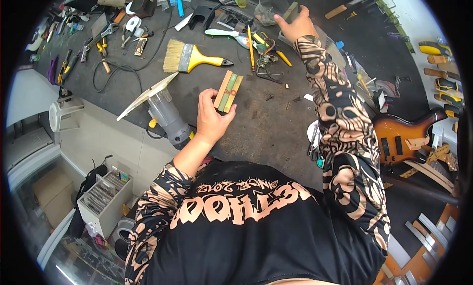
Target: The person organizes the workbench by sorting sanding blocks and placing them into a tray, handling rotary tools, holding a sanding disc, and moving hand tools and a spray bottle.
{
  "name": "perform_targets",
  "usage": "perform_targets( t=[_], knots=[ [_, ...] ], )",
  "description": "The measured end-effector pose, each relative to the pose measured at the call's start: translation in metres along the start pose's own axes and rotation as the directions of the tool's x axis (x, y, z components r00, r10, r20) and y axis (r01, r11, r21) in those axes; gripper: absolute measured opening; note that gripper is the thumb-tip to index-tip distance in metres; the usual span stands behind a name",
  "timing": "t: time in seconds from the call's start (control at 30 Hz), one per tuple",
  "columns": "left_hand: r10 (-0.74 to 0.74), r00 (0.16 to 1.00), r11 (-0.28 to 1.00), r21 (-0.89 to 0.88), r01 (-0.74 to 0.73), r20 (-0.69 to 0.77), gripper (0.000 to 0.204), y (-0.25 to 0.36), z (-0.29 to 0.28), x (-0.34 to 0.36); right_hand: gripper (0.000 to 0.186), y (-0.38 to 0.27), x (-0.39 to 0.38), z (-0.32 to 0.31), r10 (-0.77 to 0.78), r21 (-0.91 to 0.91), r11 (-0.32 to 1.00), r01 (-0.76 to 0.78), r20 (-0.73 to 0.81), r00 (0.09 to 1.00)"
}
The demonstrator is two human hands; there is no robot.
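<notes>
Over the dark workbench, the left hand and, farther off, the right hand each pinch between thumb and fingers: the left a striped wooden block (a light, even hold should steady it), the right a smaller-looking greenish block.

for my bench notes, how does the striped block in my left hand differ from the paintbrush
The striped block is held in the left hand; the paintbrush lies on the table. The block has green and tan bands; the paintbrush has a yellow handle and pale bristles. The block looks shorter than the paintbrush.
</notes>
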State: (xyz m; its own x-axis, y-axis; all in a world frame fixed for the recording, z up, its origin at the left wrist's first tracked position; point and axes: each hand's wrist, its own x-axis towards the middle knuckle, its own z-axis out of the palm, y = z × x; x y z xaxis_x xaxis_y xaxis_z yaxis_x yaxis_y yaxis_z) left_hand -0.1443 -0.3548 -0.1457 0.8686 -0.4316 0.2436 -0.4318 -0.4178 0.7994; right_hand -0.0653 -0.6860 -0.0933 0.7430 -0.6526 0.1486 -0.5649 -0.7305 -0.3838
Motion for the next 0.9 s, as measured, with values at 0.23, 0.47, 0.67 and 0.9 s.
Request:
perform_targets(
  t=[0.23, 0.47, 0.67, 0.9],
  knots=[
    [0.061, 0.995, 0.997, -0.058, -0.056, 0.08, 0.092, -0.004, -0.005, -0.001, 0.047, 0.03, -0.014, -0.017, -0.002, -0.016, 1.0, -0.005, -0.393, 0.92],
    [0.005, 0.984, 0.999, -0.036, 0.001, 0.179, 0.091, 0.006, -0.016, 0.003, 0.038, -0.005, -0.181, -0.082, -0.048, 0.282, 0.945, 0.165, -0.379, 0.924],
    [0.056, 0.94, 0.99, -0.139, -0.009, 0.336, 0.105, -0.008, -0.01, -0.002, 0.039, -0.03, -0.281, -0.033, -0.259, 0.261, 0.918, 0.298, -0.175, 0.95],
    [0.234, 0.84, 0.941, 0.102, -0.321, 0.49, 0.133, 0.017, -0.031, 0.048, 0.032, -0.032, -0.275, -0.019, -0.226, 0.482, 0.854, 0.195, 0.007, 0.974]
  ],
)
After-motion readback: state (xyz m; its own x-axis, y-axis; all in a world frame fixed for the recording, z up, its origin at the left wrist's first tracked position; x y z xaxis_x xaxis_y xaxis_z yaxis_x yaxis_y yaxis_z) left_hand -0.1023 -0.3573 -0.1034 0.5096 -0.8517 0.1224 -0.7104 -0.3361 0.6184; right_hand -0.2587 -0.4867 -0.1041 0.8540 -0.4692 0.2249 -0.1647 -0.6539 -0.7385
